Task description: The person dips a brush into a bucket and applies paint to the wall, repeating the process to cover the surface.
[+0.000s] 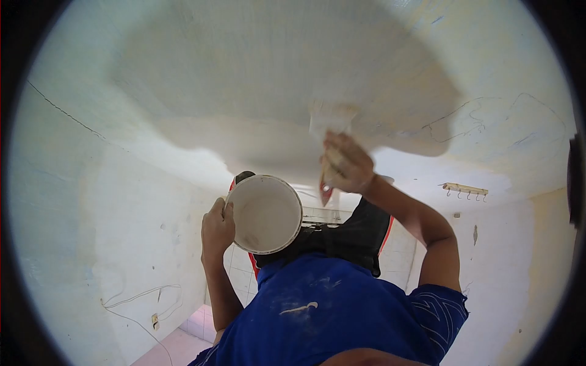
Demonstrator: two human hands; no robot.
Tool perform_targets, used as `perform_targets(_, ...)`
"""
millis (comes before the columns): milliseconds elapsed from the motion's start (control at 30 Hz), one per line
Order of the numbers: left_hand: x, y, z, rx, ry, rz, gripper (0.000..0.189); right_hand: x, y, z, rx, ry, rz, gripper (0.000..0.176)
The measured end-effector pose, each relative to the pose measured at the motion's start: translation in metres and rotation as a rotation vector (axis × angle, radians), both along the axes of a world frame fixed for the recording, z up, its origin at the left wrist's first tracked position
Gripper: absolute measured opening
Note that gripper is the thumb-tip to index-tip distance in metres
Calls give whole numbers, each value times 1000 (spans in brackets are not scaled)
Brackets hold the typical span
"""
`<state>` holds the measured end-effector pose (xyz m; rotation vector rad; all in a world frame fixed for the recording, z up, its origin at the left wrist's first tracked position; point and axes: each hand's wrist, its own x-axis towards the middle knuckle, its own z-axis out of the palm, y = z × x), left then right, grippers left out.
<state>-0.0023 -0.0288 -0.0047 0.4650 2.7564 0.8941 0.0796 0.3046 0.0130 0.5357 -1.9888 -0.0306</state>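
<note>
My left hand (218, 230) grips the side of a round white bucket (268, 182), thumb over its rim. The bucket tilts so that its opening faces me; pale whitish material coats the inside. My right hand (349, 163) is closed around the handle of a wide paintbrush (331, 117), blurred by motion. The brush's bristles point up at the wall and appear to touch it; its red handle end sticks out below my fingers. Around and above the brush spreads a darker, damp-looking patch (287, 67) on the pale wall.
A wooden hook rail (465, 191) hangs on the wall at right. At lower left, loose wire (131, 299) runs near a small wall socket (155, 321). A long crack (67, 114) crosses the left wall. Tiled floor (195, 323) shows lower left.
</note>
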Motion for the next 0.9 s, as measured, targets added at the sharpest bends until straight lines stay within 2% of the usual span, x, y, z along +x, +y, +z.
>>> perform_targets(67,1,-1,-1,11,-32,15,32,3,-2,-65,9,-163,3,24)
perform_targets(133,0,-2,-3,14,-18,1,32,4,-11,-96,7,-242,-13,22)
perform_targets(200,-1,-3,-2,16,0,-12,32,1,-17,-108,-343,-453,-42,20)
perform_targets(267,0,-2,0,1,-15,-7,33,-7,-13,-71,-380,-390,-34,19)
perform_targets(367,0,-4,-2,29,24,-13,33,-9,-2,43,-583,-338,-8,27)
perform_targets(433,0,-4,-1,24,6,-10,33,-7,0,114,-331,-43,-4,23)
perform_targets(500,0,-2,0,15,-15,1,33,-4,7,171,-121,114,1,23)
perform_targets(600,-1,-2,-1,18,-18,-7,33,-2,6,185,-191,90,85,23)
perform_targets(667,-1,-3,-3,10,33,-14,33,4,-2,146,-247,32,-11,22)
perform_targets(700,0,-3,-3,20,41,-17,33,5,4,120,28,141,-45,20)
perform_targets(733,0,-3,-2,10,19,-6,33,3,0,90,-11,89,-53,20)
perform_targets(800,0,-2,0,6,0,-3,33,0,9,16,79,62,-35,19)
perform_targets(867,0,-2,0,35,-33,3,35,13,1,-18,23,-174,-16,21)
perform_targets(900,-1,-2,1,40,-25,-6,35,17,-1,-17,27,-166,-26,21)
